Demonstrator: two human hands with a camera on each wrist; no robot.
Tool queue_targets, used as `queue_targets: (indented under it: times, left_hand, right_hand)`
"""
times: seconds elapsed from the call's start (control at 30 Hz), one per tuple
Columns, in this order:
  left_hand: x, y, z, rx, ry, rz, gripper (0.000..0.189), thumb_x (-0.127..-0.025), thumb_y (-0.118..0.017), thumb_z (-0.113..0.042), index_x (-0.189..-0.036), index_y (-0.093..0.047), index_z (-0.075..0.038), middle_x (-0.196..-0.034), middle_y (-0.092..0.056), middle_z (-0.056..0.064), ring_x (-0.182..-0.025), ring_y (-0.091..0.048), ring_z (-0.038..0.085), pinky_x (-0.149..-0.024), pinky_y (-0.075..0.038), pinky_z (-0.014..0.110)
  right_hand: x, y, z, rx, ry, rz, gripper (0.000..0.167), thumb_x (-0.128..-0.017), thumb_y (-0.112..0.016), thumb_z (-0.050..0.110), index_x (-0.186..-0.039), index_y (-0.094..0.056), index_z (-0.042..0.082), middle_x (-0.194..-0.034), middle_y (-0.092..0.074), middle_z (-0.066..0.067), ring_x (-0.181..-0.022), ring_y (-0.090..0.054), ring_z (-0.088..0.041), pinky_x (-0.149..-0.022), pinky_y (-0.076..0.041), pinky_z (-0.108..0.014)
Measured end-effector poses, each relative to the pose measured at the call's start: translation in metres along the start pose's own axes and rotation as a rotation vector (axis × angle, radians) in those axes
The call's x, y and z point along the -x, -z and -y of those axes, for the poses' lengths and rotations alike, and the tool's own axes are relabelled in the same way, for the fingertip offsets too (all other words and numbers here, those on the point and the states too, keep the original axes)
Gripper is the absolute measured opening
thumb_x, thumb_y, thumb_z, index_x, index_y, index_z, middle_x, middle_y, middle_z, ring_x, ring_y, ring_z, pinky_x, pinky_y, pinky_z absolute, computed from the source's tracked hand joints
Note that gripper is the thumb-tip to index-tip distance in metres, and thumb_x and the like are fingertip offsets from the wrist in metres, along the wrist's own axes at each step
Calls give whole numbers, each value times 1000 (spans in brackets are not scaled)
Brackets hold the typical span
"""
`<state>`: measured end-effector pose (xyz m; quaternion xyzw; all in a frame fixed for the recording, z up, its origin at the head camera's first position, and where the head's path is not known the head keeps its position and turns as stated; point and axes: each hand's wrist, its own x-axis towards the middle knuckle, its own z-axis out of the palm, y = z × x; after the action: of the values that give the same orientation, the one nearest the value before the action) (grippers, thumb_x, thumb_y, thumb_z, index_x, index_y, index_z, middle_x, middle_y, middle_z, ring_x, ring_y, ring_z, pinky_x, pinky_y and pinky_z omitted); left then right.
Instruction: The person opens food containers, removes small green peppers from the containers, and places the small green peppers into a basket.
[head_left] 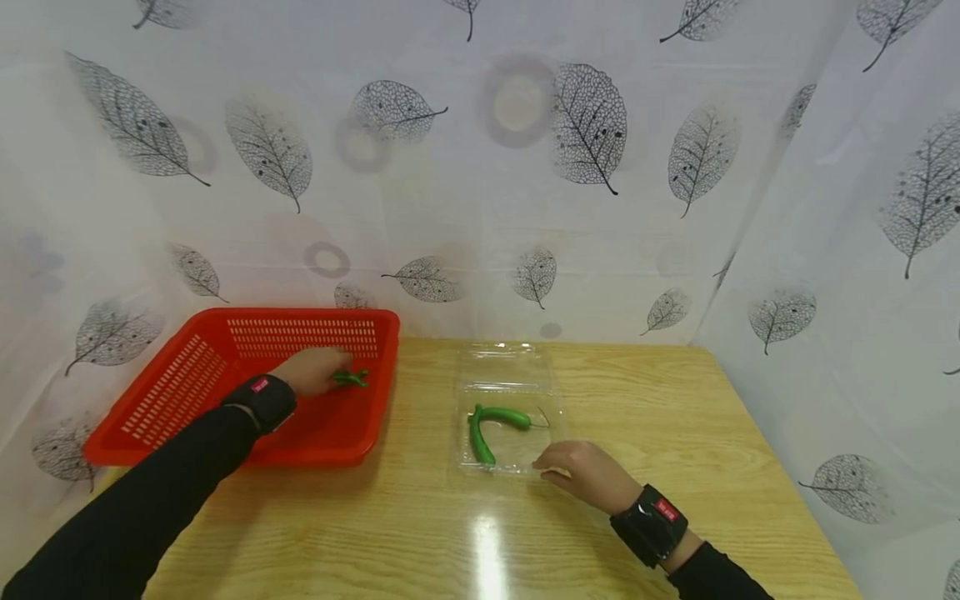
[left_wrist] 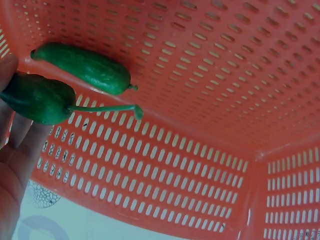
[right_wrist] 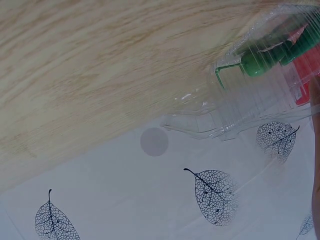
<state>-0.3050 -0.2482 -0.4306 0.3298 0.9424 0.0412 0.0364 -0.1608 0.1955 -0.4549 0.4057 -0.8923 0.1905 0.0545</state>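
Inside the red plastic basket [head_left: 360, 454], my left hand [head_left: 311, 371] holds a green pepper [left_wrist: 42, 98] with a thin stem. A second green pepper [left_wrist: 92, 70] lies beyond it, against the basket's surface in the left wrist view. On the table, a clear plastic clamshell box [head_left: 510, 446] has its lid folded back and contains two curved green peppers [head_left: 480, 437], one showing a long thin stem. My right hand [head_left: 592, 473] is at the box's front right corner, its fingertips touching the rim. Only an edge of that hand shows in the right wrist view.
A light wood table [head_left: 645, 400] carries the basket at the left and the box near the middle. Behind and at the sides hangs a white sheet [head_left: 465, 192] printed with dark leaves, close to the table's back edge.
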Motion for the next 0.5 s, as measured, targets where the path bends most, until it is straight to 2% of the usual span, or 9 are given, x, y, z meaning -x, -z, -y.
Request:
queue_targets:
  times: [0.2,0.5]
  left_hand:
    - [1,-7,2,13,10,24,22,-74,-72,0,-93,-62,-9,-85,-61,1,-79,-58,18,-76,-53,41]
    - [-2,-17,7,21,-2,51,19,-77,-69,1,-92,-63,-10,-82,-60,0,-77,-57,17,-71,-52,38]
  right_hand:
    - [0,-1,0,0,12,-6,15,-78,-72,8,-93,-72,9,-89,-72,1,-81,-67,-9,-72,-54,-19]
    - [-1,5,2,-9,-13,23,15,-79,-71,7,-94,-72,9,-90,-72,0,-83,-67,-10,-72,-54,-20]
